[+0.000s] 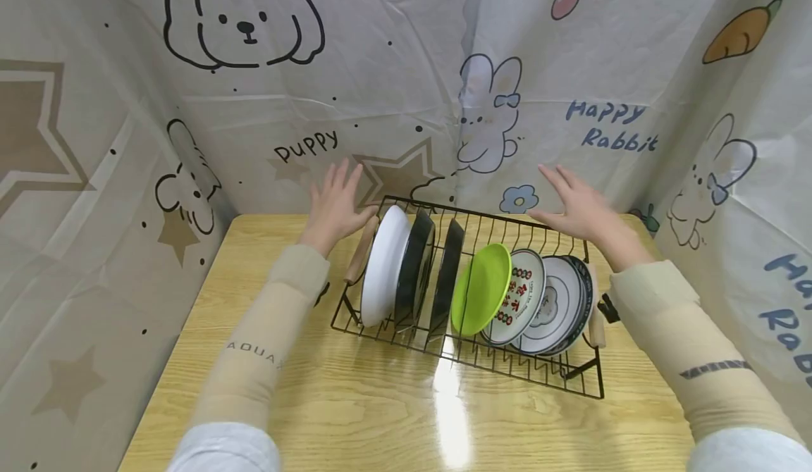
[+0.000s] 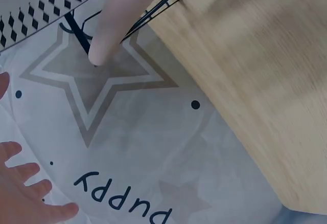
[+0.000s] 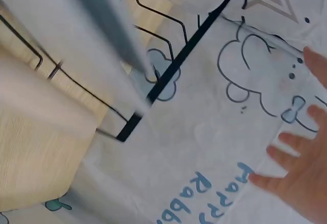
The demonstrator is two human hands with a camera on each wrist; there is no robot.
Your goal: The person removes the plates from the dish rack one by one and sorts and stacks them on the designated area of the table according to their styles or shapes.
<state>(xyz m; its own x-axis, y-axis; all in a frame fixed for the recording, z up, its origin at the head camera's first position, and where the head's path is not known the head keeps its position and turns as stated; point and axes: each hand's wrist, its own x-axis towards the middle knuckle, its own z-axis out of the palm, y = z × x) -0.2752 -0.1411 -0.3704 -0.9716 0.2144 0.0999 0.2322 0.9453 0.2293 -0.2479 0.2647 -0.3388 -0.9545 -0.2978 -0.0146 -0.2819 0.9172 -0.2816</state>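
Both hands hover over the back of a black wire dish rack (image 1: 539, 377) and hold nothing. My left hand (image 1: 333, 208), fingers spread, is beside the rack's back left corner, close above its wooden handle (image 1: 361, 252). Over the back right end is my right hand (image 1: 580, 211), its fingers stretched toward the curtain. Standing in the rack, left to right, are a large white dish (image 1: 383, 271), two dark dishes (image 1: 447, 278), a green plate (image 1: 485, 290), a white plate with red characters (image 1: 521, 297), a white patterned plate (image 1: 550, 310) and a dark-rimmed plate (image 1: 588, 285).
The rack stands on a light wooden table (image 1: 368, 401). A printed curtain (image 1: 393, 56) hangs behind it and at both sides. Another wooden handle (image 1: 596, 320) is at the rack's right end.
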